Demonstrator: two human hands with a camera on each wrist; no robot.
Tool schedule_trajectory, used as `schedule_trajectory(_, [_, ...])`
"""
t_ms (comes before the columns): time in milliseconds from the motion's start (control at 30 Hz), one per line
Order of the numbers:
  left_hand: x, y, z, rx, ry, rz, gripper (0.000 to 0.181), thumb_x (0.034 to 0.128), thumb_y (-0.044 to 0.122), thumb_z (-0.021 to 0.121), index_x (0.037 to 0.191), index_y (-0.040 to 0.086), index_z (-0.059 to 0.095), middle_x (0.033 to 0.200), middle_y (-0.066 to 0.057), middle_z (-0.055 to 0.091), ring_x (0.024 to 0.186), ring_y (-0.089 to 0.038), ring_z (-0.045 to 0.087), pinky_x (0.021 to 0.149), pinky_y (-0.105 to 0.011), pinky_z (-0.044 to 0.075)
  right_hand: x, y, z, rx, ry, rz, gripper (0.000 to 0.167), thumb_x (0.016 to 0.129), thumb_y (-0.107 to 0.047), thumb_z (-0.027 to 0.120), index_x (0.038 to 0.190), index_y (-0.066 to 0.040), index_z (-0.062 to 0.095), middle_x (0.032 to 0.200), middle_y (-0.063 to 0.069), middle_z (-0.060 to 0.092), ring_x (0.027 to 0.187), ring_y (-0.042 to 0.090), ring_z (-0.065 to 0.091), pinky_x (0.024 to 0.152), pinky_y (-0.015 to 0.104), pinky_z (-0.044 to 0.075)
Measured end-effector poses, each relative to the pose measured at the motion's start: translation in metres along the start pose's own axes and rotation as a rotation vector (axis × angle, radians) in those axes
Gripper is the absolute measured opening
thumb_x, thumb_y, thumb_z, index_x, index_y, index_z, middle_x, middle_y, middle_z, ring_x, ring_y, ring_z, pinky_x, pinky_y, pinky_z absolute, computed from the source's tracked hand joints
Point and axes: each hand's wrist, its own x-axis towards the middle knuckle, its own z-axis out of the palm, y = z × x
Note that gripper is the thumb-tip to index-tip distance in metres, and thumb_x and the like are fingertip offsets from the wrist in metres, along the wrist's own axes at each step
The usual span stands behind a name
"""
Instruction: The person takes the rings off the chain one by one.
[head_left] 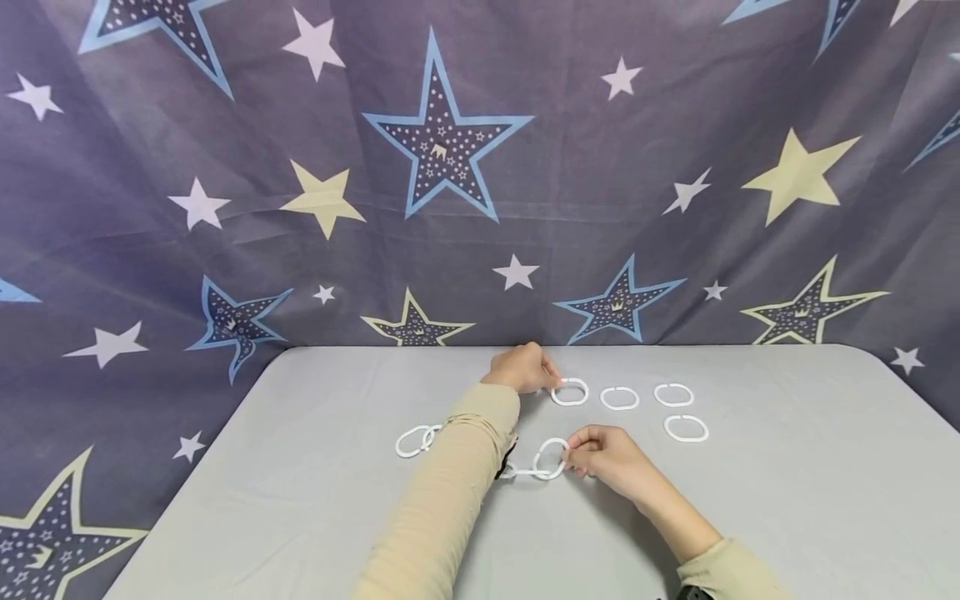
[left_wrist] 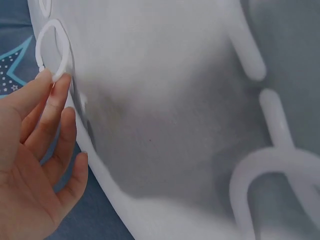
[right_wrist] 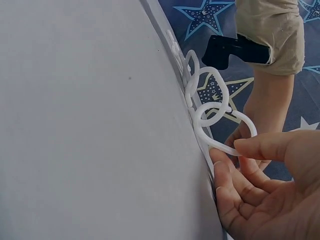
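At the far side of the table, my left hand (head_left: 522,368) pinches a white oval plastic link (head_left: 570,403) between thumb and fingertips. The left wrist view shows the same link (left_wrist: 66,47) raised on edge in those fingers. My right hand (head_left: 606,457) pinches the end link (head_left: 551,477) of a white chain nearer the front. In the right wrist view that end link (right_wrist: 202,131) hooks through the neighbouring link (right_wrist: 225,90), and more links trail behind. The chain's other end (head_left: 405,454) shows left of my left forearm, which hides its middle.
Loose white links lie to the right: one link (head_left: 619,407) beside the left hand's link, another link (head_left: 673,404) farther right, and a third link (head_left: 686,440) in front of that. A pale cloth covers the table (head_left: 787,500). A star-patterned curtain (head_left: 480,250) hangs behind it.
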Motion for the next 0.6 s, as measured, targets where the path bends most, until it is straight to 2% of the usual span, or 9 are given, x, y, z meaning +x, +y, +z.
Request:
schedule_trajectory(333, [0.002, -0.007, 0.0, -0.024, -0.005, 0.025, 0.009, 0.085, 0.03, 0.079, 0.094, 0.027, 0.079, 0.085, 0.014, 0.071, 0.068, -0.008, 0.055, 0.075, -0.03, 0.042, 0.001, 0.0, 0.0, -0.006, 0.002, -0.006, 0.014, 0.084, -0.002, 0.067, 0.093, 0.009, 0.063, 0.073, 0.005, 0.067, 0.062, 0.013, 0.058, 0.058, 0.023, 0.044])
schedule_trajectory(600, [-0.001, -0.018, -0.003, -0.067, 0.001, 0.091, 0.013, 0.0854, 0.03, 0.077, 0.098, 0.026, 0.079, 0.093, 0.013, 0.073, 0.069, -0.007, 0.058, 0.081, -0.029, 0.046, 0.001, 0.001, 0.0, -0.008, 0.006, -0.013, 0.014, 0.084, -0.002, 0.067, 0.093, 0.008, 0.063, 0.074, 0.005, 0.068, 0.062, 0.013, 0.058, 0.058, 0.023, 0.045])
